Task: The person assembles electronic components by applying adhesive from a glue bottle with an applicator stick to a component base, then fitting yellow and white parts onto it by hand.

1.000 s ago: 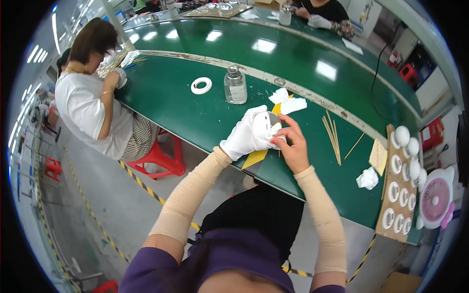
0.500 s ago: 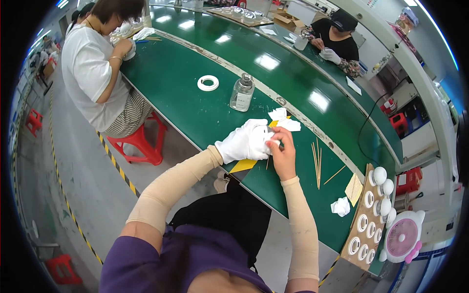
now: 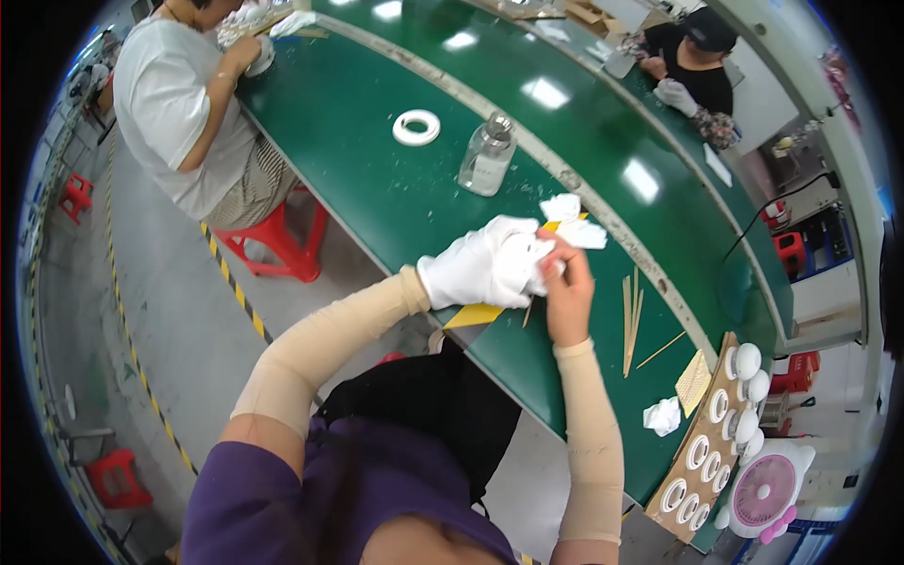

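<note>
My left hand, in a white glove, is closed around a small white part with dark openings. My bare right hand has its fingers bent in a pinch at the right side of that part. What lies between those fingertips is blurred white, and I cannot make it out. A thin wooden stick shows just below the hands; whether it is held or lies on the table is unclear. Beyond my hands stand a clear glass bottle and crumpled white cloths.
On the green table lie a white ring, several wooden sticks, a yellowish pad and a white wad. A board of white rings and domes sits right, beside a pink fan. Two people work nearby.
The view has shifted, so the table's things appear moved. My right fingers have turned slightly around the white part, which is still in my left hand.
</note>
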Action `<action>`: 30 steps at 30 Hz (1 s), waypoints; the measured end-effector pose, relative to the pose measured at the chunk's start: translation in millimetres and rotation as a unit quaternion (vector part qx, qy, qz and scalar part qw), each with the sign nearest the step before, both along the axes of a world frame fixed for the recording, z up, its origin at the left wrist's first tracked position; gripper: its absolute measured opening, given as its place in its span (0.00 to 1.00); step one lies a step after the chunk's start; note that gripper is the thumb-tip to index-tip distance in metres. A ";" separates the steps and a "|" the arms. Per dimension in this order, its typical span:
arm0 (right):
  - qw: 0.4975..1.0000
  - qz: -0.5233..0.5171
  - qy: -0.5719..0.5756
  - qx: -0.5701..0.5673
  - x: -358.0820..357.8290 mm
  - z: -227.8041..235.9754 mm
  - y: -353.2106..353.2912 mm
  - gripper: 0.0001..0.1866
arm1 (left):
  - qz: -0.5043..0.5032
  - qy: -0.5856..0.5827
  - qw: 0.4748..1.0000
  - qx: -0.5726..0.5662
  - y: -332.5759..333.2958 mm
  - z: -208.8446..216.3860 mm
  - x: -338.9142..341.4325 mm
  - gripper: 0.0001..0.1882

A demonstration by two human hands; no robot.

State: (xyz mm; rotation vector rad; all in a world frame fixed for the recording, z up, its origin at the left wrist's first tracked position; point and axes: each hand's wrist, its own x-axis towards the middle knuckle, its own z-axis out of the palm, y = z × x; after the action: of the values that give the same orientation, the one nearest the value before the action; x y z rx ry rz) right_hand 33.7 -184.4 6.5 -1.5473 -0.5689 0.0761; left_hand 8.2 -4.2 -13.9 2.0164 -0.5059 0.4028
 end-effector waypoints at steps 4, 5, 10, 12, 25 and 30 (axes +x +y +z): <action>0.998 0.012 -0.015 0.063 5.5 -13.1 -4.3 0.04 | -0.006 0.037 0.999 -0.037 -3.2 11.9 -1.7 0.49; 0.997 0.005 -0.021 0.072 3.6 -18.5 -3.9 0.05 | -0.002 0.035 0.999 -0.011 -4.1 13.7 -2.7 0.49; 0.996 -0.059 -0.059 0.034 0.6 -31.7 2.1 0.08 | -0.004 -0.025 0.999 -0.043 -0.1 11.3 -4.7 0.45; 0.995 -0.077 -0.070 0.007 -0.7 -30.5 -3.4 0.09 | -0.014 0.003 0.998 -0.064 -0.8 10.7 -3.5 0.42; 0.995 -0.088 -0.041 0.023 -1.1 -29.6 -3.1 0.10 | -0.030 0.032 0.996 -0.082 2.3 9.9 -2.5 0.38; 0.995 -0.084 -0.028 0.048 -1.6 -33.2 -5.4 0.10 | -0.033 0.022 0.997 -0.071 -1.0 6.1 -2.9 0.39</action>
State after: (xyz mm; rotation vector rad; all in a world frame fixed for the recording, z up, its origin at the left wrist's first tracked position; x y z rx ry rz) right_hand 32.1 -189.8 -26.7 -1.5016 -0.4770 -0.1211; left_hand 5.3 -5.3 -7.9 1.8624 -0.5009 0.3436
